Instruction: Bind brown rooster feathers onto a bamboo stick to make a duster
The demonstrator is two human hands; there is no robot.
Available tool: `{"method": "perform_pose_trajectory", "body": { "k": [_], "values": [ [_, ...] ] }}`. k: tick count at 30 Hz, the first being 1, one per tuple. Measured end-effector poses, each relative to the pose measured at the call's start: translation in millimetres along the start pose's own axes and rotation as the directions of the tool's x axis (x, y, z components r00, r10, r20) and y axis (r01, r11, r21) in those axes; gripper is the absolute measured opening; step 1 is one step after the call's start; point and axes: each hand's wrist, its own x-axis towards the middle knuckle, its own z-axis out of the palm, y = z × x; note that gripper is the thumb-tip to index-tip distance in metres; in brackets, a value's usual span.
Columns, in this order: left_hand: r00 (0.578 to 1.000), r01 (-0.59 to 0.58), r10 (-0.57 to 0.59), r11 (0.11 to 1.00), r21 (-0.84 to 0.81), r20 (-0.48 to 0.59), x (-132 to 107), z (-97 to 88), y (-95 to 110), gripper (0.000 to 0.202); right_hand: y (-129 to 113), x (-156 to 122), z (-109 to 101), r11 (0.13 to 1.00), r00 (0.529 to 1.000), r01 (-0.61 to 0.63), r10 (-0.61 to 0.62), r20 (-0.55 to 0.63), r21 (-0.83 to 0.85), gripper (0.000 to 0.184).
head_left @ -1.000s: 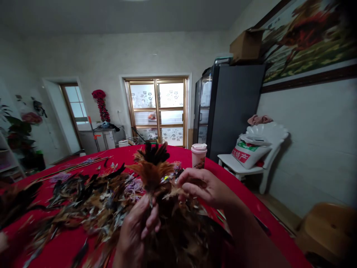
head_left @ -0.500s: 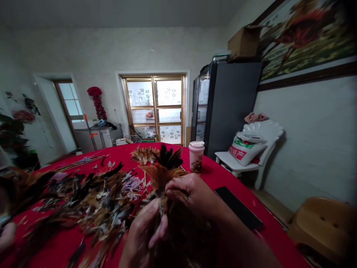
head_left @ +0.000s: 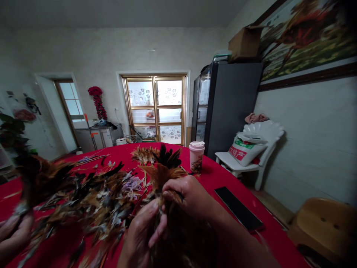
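My left hand [head_left: 143, 227] pinches the pale lower end of a feather bundle [head_left: 161, 175], thumb on top. The bundle stands upright, with brown feathers low and black tips above. My right hand [head_left: 185, 191] is closed at the bundle's right side, its fingertips at the quills near my left thumb. A brown feather pokes out from under its curled fingers. Below both hands lies a dark, shadowed mass whose kind I cannot make out. A large heap of loose brown, black and grey feathers [head_left: 104, 208] spreads over the table to the left of my hands.
At the left edge another person's hand [head_left: 16, 234] holds a brown and black feather bunch [head_left: 41, 178]. On the red tablecloth [head_left: 212, 182] are a lidded pink cup [head_left: 196, 156], a dark flat phone-like slab [head_left: 238, 208], purple string [head_left: 132, 186] and a row of brown feathers [head_left: 145, 153].
The other person's hand and feather bunch have moved right, further into view. My right hand has shifted slightly left, closer to my left thumb. My left hand has barely moved.
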Motion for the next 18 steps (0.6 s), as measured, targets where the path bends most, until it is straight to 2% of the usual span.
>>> {"method": "perform_pose_trajectory", "body": {
  "k": [4, 7, 10, 11, 12, 14, 16, 18],
  "values": [
    [1.0, 0.023, -0.023, 1.0, -0.01, 0.016, 0, 0.5, 3, 0.024, 1, 2, 3, 0.999, 1.0, -0.029, 0.029, 0.004, 0.019, 0.014],
    [1.0, 0.017, -0.017, 1.0, 0.006, -0.005, 1, -2.5, 7, 0.02, 0, 4, 4, 0.992, 0.993, -0.088, 0.095, -0.07, 0.092, 0.011],
    [0.999, -0.043, 0.044, 0.999, 0.023, -0.033, 5, -8.4, 11, 0.021, 0, 5, 0, 0.957, 0.943, -0.194, 0.243, -0.228, 0.218, 0.013],
    [0.997, -0.068, 0.07, 0.997, 0.033, -0.038, 6, -10.4, 13, 0.022, 1, 5, -2, 0.936, 0.925, -0.235, 0.298, -0.235, 0.261, 0.013],
    [0.995, -0.085, 0.087, 0.995, 0.044, -0.038, 7, -12.0, 14, 0.021, 2, 5, -2, 0.912, 0.92, -0.275, 0.341, -0.192, 0.304, 0.014],
    [0.995, -0.09, 0.092, 0.994, 0.058, -0.025, 8, -13.9, 17, 0.02, 3, 4, -1, 0.846, 0.925, -0.362, 0.377, 0.041, 0.392, 0.016],
    [0.995, -0.093, 0.094, 0.994, 0.064, -0.015, 7, -14.0, 19, 0.021, 3, 4, 5, 0.759, 0.903, -0.427, 0.327, 0.28, 0.492, 0.012],
    [0.994, -0.104, 0.105, 0.99, 0.093, -0.011, 6, -13.3, 21, 0.024, 1, 5, 13, 0.65, 0.879, -0.455, 0.22, 0.422, 0.608, 0.014]
  ]
}}
